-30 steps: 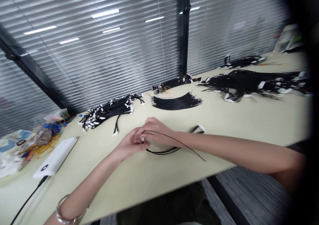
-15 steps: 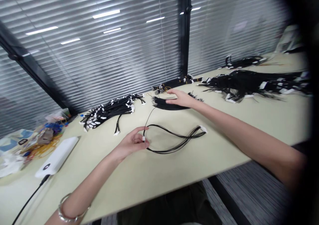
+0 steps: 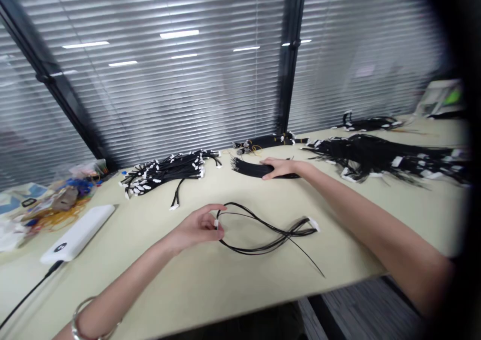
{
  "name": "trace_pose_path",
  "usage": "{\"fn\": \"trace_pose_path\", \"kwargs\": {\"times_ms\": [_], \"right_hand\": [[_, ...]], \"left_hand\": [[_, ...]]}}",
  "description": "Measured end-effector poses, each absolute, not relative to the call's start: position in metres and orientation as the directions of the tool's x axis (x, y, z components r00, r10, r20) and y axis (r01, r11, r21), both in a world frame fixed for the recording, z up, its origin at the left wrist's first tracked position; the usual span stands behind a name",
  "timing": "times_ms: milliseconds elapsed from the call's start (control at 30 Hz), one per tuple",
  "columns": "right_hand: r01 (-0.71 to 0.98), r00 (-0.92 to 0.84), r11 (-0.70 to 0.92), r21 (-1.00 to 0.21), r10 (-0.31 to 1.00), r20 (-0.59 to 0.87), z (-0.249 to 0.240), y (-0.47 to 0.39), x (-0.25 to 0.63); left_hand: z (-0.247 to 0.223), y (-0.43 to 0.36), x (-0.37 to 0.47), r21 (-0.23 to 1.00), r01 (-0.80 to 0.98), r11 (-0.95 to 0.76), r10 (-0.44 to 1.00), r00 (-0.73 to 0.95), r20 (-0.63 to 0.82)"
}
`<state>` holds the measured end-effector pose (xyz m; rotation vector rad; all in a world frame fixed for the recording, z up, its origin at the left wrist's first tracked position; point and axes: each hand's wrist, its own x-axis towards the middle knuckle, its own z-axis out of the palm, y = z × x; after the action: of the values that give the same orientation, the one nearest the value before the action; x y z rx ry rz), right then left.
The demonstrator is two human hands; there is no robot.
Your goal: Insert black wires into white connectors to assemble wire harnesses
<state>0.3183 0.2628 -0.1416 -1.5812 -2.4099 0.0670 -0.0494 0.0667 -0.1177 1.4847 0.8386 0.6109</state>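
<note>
My left hand (image 3: 197,228) pinches a small white connector (image 3: 216,223) between thumb and fingers. Black wires of a cable harness (image 3: 259,252) loop out from it across the tabletop, cross over, and end in another white connector (image 3: 313,223). One loose wire (image 3: 308,258) sticks out past the crossing towards the table's front edge. Farther back, my right hand (image 3: 280,168) lies over a bundle of loose black wires (image 3: 246,167), touching it with thumb and forefinger apart. Its other fingers are partly hidden.
Finished-looking black cables with white connectors (image 3: 169,172) lie piled at the back left, and more wires (image 3: 372,154) at the right. A white power bank (image 3: 80,233) with a black cord and assorted clutter (image 3: 69,197) occupy the left. Blinds (image 3: 188,89) rise behind the table (image 3: 169,290).
My right hand has lowered onto the wire bundle. The loose wire that pointed up towards the bundle now lies to the right across the harness. My left hand keeps its pinch.
</note>
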Motion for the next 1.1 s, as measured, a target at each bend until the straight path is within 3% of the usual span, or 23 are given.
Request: {"fn": "trace_pose_path", "kwargs": {"times_ms": [133,333,600,800,900,1100], "right_hand": [[0.767,-0.557,0.586,-0.26,0.81,0.182,-0.142,0.257,0.302],[0.634,-0.647,0.701,-0.325,0.712,0.274,-0.145,0.238,0.279],[0.559,-0.705,0.762,-0.326,0.644,0.298,-0.144,0.195,0.256],[0.487,-0.745,0.776,-0.4,0.609,0.274,-0.135,0.159,0.239],[0.557,-0.712,0.727,-0.402,0.667,0.218,-0.126,0.163,0.236],[0.822,-0.473,0.5,-0.273,0.866,0.163,-0.123,0.224,0.245]], "left_hand": [[-0.117,0.058,-0.044,0.988,0.147,0.049,0.81,0.573,-0.125],[-0.12,0.05,-0.037,0.98,0.192,0.048,0.797,0.584,-0.153],[-0.12,0.049,-0.036,0.971,0.226,0.075,0.809,0.556,-0.192],[-0.12,0.048,-0.035,0.971,0.222,0.086,0.808,0.555,-0.199],[-0.122,0.049,-0.036,0.973,0.218,0.082,0.804,0.563,-0.194],[-0.121,0.048,-0.037,0.977,0.194,0.093,0.799,0.571,-0.189]]}}
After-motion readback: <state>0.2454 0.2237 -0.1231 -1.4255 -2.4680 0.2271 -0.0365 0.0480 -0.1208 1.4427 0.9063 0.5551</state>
